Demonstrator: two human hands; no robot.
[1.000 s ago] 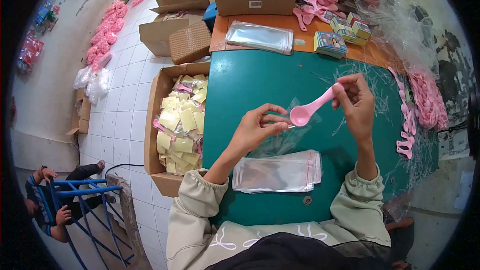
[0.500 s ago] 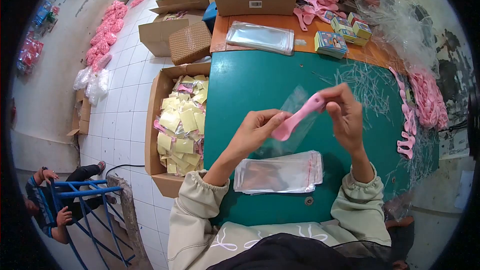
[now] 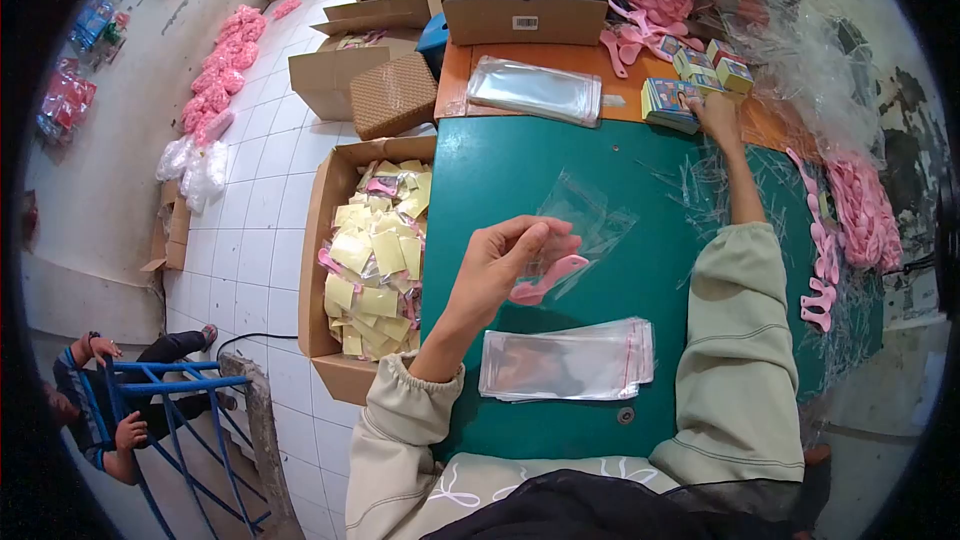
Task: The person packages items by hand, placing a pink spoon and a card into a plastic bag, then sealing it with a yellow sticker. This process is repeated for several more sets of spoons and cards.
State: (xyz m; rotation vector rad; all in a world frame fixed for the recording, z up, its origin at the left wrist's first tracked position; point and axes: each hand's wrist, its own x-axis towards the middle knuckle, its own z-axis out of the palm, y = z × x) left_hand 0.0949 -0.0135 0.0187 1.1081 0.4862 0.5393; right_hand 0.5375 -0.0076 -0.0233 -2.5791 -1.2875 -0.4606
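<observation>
A clear plastic bag [image 3: 590, 225] is pinched in my left hand [image 3: 515, 250] above the green table [image 3: 500, 160]. A pink spoon [image 3: 548, 280] shows at the bag, just below the fingers. My right hand [image 3: 718, 118] reaches to the back right, its fingertips at a stack of printed cards [image 3: 668, 103] on the orange surface; whether it grips a card is hard to make out. Below my left hand lies a pile of clear bags [image 3: 565, 360].
To the left stands an open carton [image 3: 325, 240] full of filled packets with yellow cards. More clear bags [image 3: 535, 88] lie at the back. Pink spoons [image 3: 820, 250] and plastic strips are at the right. Another person [image 3: 85, 390] is at the lower left, beside a blue metal frame [image 3: 175, 380].
My right hand has let go of the pink spoon and moved up and right to the card stack. My left hand still holds the bag, now with the spoon lower and tilted differently.
</observation>
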